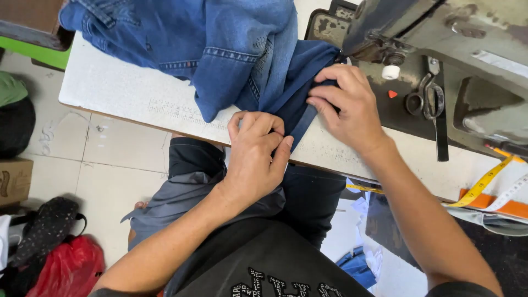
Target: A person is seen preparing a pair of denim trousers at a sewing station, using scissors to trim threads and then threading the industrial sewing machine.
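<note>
**Denim strip pinched at the sewing machine**

Denim, dark blue, is caught between the fingers of both hands at the centre of the frame. The left hand [257,151] is curled closed, thumb and fingertips pinching the lower end of a narrow folded strip [306,118] at the near edge of the white surface [121,93]. The right hand [347,107], just above and to the right, presses its bent fingers down on the same strip and grips its upper part, close to the needle area of the sewing machine [440,33].

Spreading from the strip toward the upper left lies a pile of lighter blue jeans [220,38], touching the dark cloth. Right of the right hand, a pair of scissors [429,102] rests on the dark machine bed. A yellow measuring tape [484,184] trails across the lower right. On the tiled floor at lower left sit a red bag [69,269] and a dark bag [47,225].
</note>
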